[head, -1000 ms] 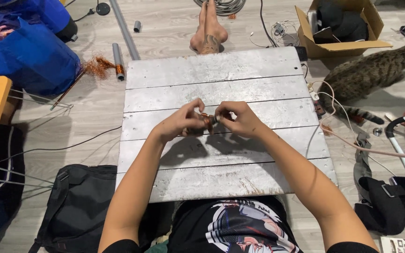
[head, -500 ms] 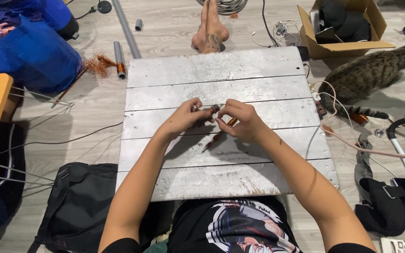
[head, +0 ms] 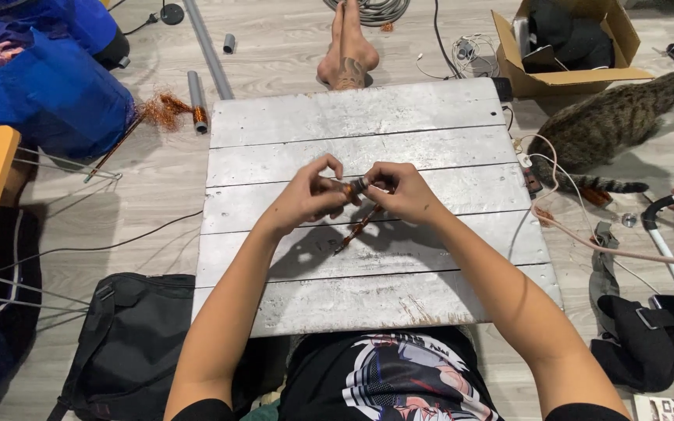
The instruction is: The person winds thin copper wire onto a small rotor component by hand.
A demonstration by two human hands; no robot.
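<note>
Over the middle of a whitewashed plank board [head: 368,117], my left hand [head: 310,195] and my right hand [head: 403,191] meet fingertip to fingertip. Between them they pinch a small dark cylindrical piece wound with copper wire [head: 355,188]. A twisted strand of copper wire [head: 356,228] hangs down from it toward the board. Both hands are closed on the piece, which is partly hidden by my fingers.
A tabby cat [head: 618,117] lies at the right beside a cardboard box [head: 567,47]. A person's bare feet [head: 349,51] rest beyond the board. Grey pipes with copper wire [head: 195,101], a blue bag [head: 48,78], a black bag [head: 130,343] and cables surround the board.
My hands have lifted slightly and shifted the wound piece between the fingertips. The copper strand now hangs lower and shows clearly below my right hand.
</note>
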